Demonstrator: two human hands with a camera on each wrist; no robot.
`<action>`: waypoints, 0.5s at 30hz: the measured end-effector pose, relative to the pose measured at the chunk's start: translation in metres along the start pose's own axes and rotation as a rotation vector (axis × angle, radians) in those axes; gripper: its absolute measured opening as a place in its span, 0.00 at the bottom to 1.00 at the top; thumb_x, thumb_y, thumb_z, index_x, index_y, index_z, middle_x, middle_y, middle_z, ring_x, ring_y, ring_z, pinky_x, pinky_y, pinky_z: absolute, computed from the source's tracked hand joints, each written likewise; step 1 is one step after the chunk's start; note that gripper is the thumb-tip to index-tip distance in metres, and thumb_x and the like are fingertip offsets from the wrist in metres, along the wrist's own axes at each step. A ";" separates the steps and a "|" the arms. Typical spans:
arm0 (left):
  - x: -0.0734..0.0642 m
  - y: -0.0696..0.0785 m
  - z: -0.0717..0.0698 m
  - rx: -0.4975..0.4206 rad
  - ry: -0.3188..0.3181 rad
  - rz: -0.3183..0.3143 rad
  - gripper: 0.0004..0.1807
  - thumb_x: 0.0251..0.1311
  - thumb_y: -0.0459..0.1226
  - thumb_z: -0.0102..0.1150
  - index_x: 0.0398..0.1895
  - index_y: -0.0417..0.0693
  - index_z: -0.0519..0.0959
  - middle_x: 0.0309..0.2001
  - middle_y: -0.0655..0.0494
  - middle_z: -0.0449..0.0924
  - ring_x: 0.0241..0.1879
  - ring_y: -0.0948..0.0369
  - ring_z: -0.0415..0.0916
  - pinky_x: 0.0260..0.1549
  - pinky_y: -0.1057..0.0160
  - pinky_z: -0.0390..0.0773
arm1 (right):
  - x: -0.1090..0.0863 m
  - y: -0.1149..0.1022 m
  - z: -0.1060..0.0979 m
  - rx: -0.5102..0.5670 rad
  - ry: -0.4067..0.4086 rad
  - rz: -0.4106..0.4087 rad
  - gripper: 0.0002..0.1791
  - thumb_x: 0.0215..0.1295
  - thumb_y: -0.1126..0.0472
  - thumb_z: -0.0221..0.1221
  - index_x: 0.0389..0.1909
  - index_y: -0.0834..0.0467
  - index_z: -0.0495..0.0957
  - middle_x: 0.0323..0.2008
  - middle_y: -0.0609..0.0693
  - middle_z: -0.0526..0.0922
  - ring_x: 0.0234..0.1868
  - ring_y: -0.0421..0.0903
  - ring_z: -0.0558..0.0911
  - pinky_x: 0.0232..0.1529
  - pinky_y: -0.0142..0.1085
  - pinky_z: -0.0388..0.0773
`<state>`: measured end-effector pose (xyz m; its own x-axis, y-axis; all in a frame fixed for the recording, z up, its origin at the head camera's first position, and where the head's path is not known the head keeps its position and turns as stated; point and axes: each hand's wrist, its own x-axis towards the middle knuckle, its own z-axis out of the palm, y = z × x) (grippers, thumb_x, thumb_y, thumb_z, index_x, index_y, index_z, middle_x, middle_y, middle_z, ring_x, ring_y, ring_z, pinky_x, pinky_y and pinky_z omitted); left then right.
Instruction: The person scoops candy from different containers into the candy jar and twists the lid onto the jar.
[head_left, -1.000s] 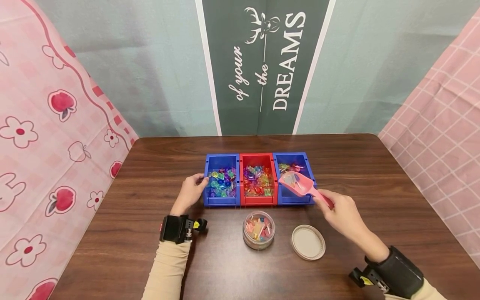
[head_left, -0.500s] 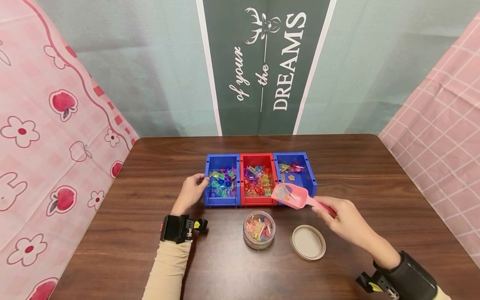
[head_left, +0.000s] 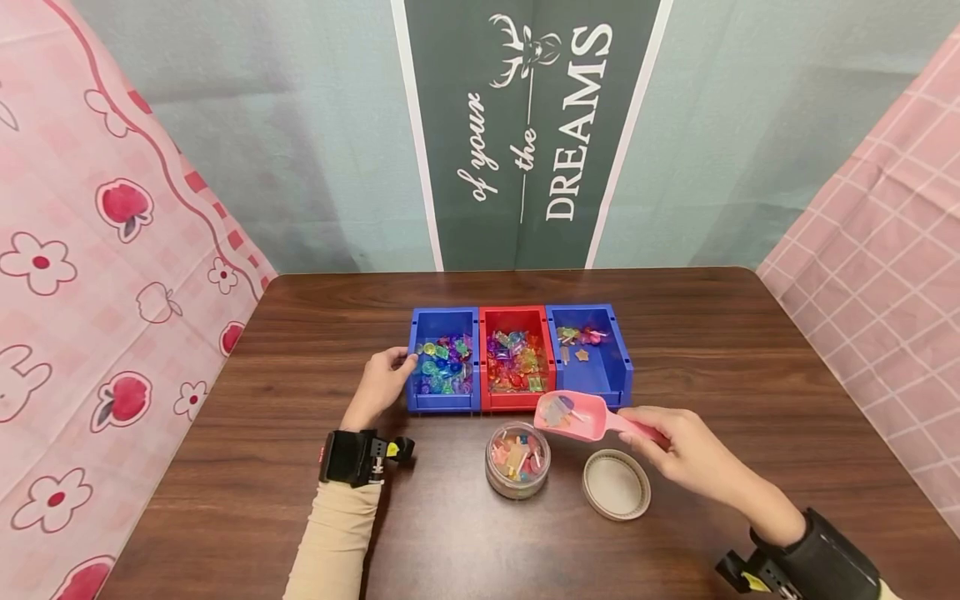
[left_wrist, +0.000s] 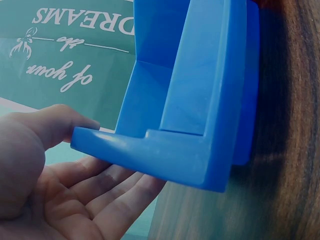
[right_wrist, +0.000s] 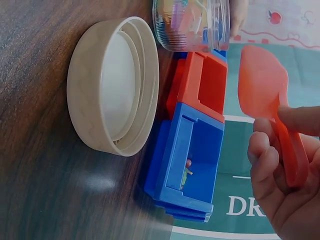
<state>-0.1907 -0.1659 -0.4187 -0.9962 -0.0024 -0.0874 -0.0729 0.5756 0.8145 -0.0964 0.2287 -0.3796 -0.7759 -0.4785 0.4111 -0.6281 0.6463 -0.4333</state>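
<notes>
My right hand (head_left: pixel 686 442) grips the handle of a pink scoop (head_left: pixel 592 427), which carries several small translucent charms. The scoop hangs just in front of the bins, its tip close to the rim of an uncapped clear jar (head_left: pixel 491 479) full of colourful charms. Between thumb and fingers, my left hand (head_left: pixel 381 383) pinches the outer side wall of the left blue bin (left_wrist: pixel 145 155). Colourful beads fill that bin and the red bin (head_left: pixel 517 402) beside it. A few charms, one star-shaped, lie in the right blue bin (head_left: pixel 603 379).
A cream lid (right_wrist: pixel 117 85) lies on the brown wooden table (head_left: pixel 270 400), right of the jar. The three bins stand joined in a row. Behind the table hangs a green printed cloth (head_left: pixel 517 233), with pink cloths at both sides.
My right hand has drawn the loaded scoop from over the right blue bin toward me and leftward, near the jar. The star charm now shows in that bin. My left hand stays put.
</notes>
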 end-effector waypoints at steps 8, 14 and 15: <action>-0.001 0.002 -0.001 0.012 -0.002 0.000 0.22 0.70 0.38 0.47 0.58 0.28 0.72 0.52 0.32 0.79 0.52 0.45 0.78 0.56 0.48 0.77 | 0.000 -0.001 -0.001 -0.018 -0.081 -0.085 0.15 0.48 0.69 0.69 0.39 0.60 0.84 0.34 0.48 0.88 0.34 0.26 0.76 0.35 0.12 0.70; -0.001 0.002 0.000 0.017 -0.004 0.001 0.22 0.71 0.38 0.47 0.59 0.28 0.72 0.52 0.33 0.79 0.52 0.46 0.78 0.56 0.48 0.77 | 0.002 -0.005 -0.005 0.032 -0.180 -0.095 0.13 0.53 0.67 0.67 0.42 0.61 0.83 0.34 0.48 0.88 0.31 0.25 0.70 0.28 0.16 0.66; -0.001 0.002 0.000 0.017 -0.003 0.003 0.22 0.70 0.38 0.47 0.59 0.28 0.72 0.52 0.32 0.79 0.52 0.46 0.78 0.56 0.48 0.77 | 0.003 -0.006 -0.006 0.042 -0.191 -0.100 0.13 0.55 0.66 0.66 0.43 0.61 0.83 0.33 0.47 0.87 0.30 0.25 0.69 0.27 0.17 0.65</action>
<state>-0.1899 -0.1651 -0.4169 -0.9962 0.0014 -0.0870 -0.0694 0.5896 0.8047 -0.0946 0.2264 -0.3710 -0.7041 -0.6456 0.2957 -0.7012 0.5663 -0.4331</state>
